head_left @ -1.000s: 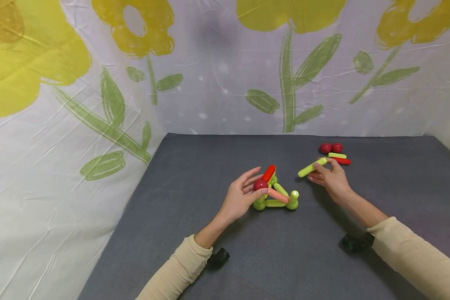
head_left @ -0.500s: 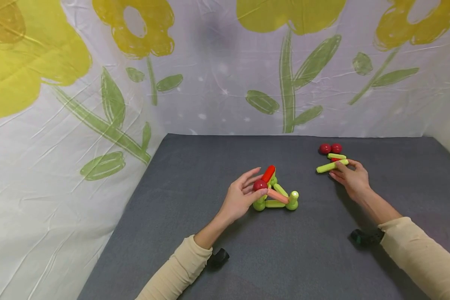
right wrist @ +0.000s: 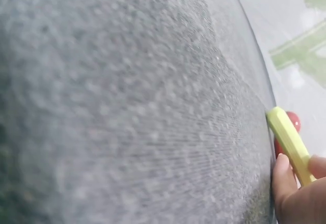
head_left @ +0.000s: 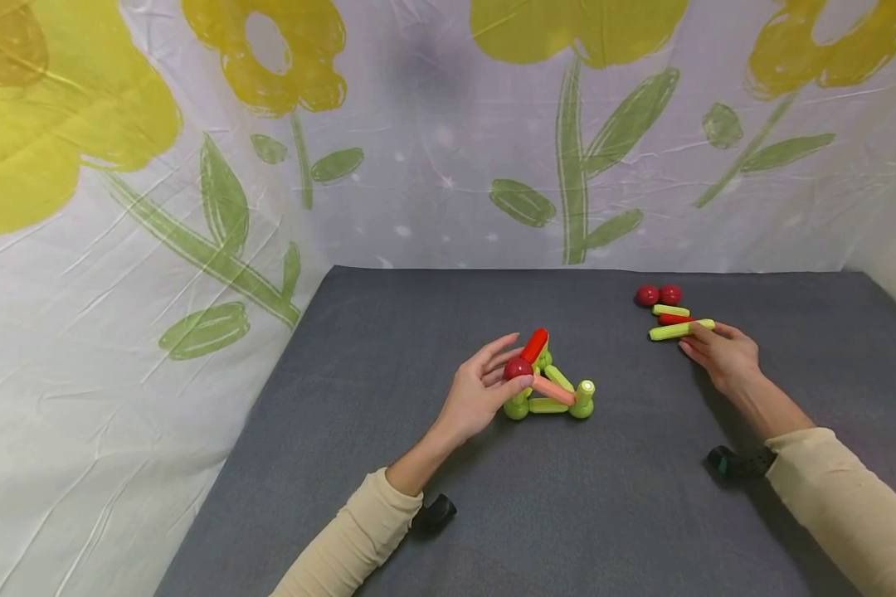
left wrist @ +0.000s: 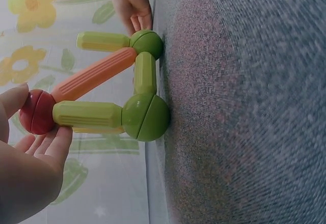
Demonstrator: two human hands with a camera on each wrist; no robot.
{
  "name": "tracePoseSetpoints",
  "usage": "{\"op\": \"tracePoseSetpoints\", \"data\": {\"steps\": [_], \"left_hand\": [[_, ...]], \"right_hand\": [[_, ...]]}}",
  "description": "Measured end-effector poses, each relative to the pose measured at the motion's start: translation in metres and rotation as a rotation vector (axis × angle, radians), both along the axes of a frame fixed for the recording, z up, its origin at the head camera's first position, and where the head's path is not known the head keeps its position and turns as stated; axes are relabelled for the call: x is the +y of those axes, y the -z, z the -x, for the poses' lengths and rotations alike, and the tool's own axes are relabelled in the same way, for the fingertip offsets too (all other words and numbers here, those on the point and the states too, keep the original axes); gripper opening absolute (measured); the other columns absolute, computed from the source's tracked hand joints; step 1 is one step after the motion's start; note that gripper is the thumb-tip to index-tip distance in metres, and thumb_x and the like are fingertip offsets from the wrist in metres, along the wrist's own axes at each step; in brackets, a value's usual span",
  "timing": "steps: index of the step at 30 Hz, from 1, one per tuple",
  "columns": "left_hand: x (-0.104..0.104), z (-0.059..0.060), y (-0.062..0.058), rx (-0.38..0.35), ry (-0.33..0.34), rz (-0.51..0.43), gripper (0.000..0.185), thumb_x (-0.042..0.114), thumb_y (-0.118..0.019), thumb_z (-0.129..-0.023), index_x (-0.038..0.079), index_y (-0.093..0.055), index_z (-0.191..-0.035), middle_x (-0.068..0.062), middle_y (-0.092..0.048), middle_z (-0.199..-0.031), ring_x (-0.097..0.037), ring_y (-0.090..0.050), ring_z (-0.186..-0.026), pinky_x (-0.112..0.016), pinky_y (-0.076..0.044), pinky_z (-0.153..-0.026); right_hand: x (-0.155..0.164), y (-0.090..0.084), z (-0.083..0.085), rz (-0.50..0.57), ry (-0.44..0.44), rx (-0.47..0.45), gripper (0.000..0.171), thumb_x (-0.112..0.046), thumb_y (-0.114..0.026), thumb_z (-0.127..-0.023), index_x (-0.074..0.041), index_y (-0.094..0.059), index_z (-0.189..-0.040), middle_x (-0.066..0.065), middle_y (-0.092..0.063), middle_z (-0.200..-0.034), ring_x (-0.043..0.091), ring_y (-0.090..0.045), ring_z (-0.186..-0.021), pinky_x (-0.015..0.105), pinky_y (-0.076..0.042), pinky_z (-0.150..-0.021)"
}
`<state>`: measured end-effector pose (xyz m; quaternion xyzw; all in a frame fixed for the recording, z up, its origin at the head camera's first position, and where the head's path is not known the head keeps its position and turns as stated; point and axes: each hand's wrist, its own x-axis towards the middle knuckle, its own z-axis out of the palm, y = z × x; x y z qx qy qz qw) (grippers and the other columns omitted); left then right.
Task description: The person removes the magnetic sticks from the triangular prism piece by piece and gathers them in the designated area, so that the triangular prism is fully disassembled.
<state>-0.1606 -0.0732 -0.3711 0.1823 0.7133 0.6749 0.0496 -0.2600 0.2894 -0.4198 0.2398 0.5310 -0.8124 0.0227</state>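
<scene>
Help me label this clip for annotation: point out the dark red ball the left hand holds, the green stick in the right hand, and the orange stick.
dark red ball point(head_left: 518, 368), head view, its front face.
green stick point(head_left: 672, 331), head view, mid-length.
orange stick point(left wrist: 94, 75), left wrist view, middle of shaft.

A makeshift recording corner in a home or studio: a creased white cloth backdrop point(head_left: 418, 166) printed with big yellow flowers and green leaves hangs around a worktop point(head_left: 567, 514) covered in grey felt, where toy magnetic sticks and balls point(head_left: 548, 381) lie.
</scene>
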Motion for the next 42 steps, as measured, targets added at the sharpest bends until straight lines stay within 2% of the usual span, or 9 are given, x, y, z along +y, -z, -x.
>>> {"op": "tracePoseSetpoints", "data": {"steps": [3,10,14,17,24,34,35,38,42], "left_hand": [[0.0,0.0,0.0,-0.002,0.001,-0.003,0.06,-0.002,-0.065,-0.089,-0.001,-0.039,-0.143,-0.02,-0.048,-0.138,-0.031,-0.053,-0.119,-0.031,-0.049,-0.09],[0.0,-0.001,0.0,-0.012,-0.007,0.0,0.06,-0.001,-0.065,-0.089,0.0,-0.04,-0.143,-0.02,-0.048,-0.137,-0.031,-0.054,-0.118,-0.032,-0.049,-0.09],[0.0,-0.001,0.0,-0.017,-0.008,0.0,0.06,-0.001,-0.065,-0.089,0.0,-0.04,-0.143,-0.02,-0.048,-0.137,-0.031,-0.054,-0.119,-0.031,-0.05,-0.089],[0.0,-0.001,-0.001,-0.018,-0.008,-0.002,0.06,-0.002,-0.065,-0.089,0.0,-0.039,-0.143,-0.02,-0.049,-0.137,-0.031,-0.054,-0.119,-0.031,-0.05,-0.089],[-0.001,-0.001,0.001,-0.013,-0.005,0.003,0.06,-0.001,-0.066,-0.089,0.0,-0.039,-0.143,-0.019,-0.049,-0.137,-0.03,-0.054,-0.119,-0.03,-0.049,-0.09],[-0.001,0.0,0.002,0.003,-0.004,0.004,0.06,-0.001,-0.066,-0.089,-0.001,-0.039,-0.143,-0.02,-0.049,-0.137,-0.03,-0.054,-0.119,-0.031,-0.049,-0.09],[-0.001,0.0,0.002,0.001,-0.004,0.004,0.06,0.0,-0.065,-0.089,0.0,-0.039,-0.143,-0.02,-0.049,-0.137,-0.03,-0.054,-0.119,-0.031,-0.049,-0.09],[-0.001,0.001,0.002,-0.001,-0.005,0.002,0.06,-0.001,-0.065,-0.089,0.0,-0.039,-0.143,-0.02,-0.049,-0.137,-0.03,-0.054,-0.119,-0.031,-0.049,-0.09],[0.0,0.001,0.001,-0.006,-0.002,0.004,0.06,0.0,-0.065,-0.09,0.0,-0.039,-0.143,-0.02,-0.048,-0.138,-0.03,-0.054,-0.119,-0.032,-0.049,-0.09]], "right_hand": [[0.002,0.0,0.002,-0.023,0.018,-0.052,0.093,-0.012,-0.071,-0.085,-0.011,-0.008,-0.154,0.005,-0.049,-0.109,0.005,-0.066,-0.067,0.024,-0.055,-0.072],[0.004,-0.003,0.01,-0.089,0.09,-0.164,0.08,-0.006,-0.067,-0.088,-0.01,-0.019,-0.152,-0.003,-0.055,-0.074,0.005,-0.064,-0.06,0.024,-0.056,-0.069],[0.004,-0.006,0.012,-0.145,0.116,-0.216,0.072,-0.006,-0.067,-0.088,-0.01,-0.028,-0.148,-0.005,-0.056,-0.064,0.004,-0.064,-0.056,0.023,-0.055,-0.068],[0.004,-0.008,0.012,-0.19,0.094,-0.232,0.07,-0.008,-0.066,-0.089,-0.008,-0.029,-0.147,-0.005,-0.057,-0.058,0.005,-0.064,-0.056,0.023,-0.056,-0.067],[0.013,-0.007,0.013,-0.247,-0.015,-0.234,0.07,-0.012,-0.063,-0.092,-0.003,-0.024,-0.149,-0.003,-0.06,-0.059,0.007,-0.065,-0.058,0.025,-0.056,-0.068],[0.017,-0.011,0.013,-0.275,-0.064,-0.248,0.07,-0.023,-0.054,-0.097,-0.003,-0.014,-0.151,-0.003,-0.059,-0.061,0.008,-0.066,-0.059,0.025,-0.056,-0.072],[0.017,-0.012,0.012,-0.31,-0.083,-0.25,0.07,-0.026,-0.053,-0.098,-0.003,-0.014,-0.151,-0.004,-0.059,-0.061,0.008,-0.066,-0.06,0.028,-0.055,-0.077],[0.02,-0.011,0.01,-0.464,-0.113,-0.198,0.067,-0.032,-0.048,-0.099,0.0,-0.019,-0.15,-0.008,-0.058,-0.06,0.004,-0.064,-0.057,0.029,-0.055,-0.076],[0.026,-0.01,0.01,-0.756,-0.102,-0.077,0.065,-0.039,-0.042,-0.099,0.006,-0.028,-0.145,-0.016,-0.054,-0.061,-0.003,-0.057,-0.057,0.021,-0.053,-0.061]]}}
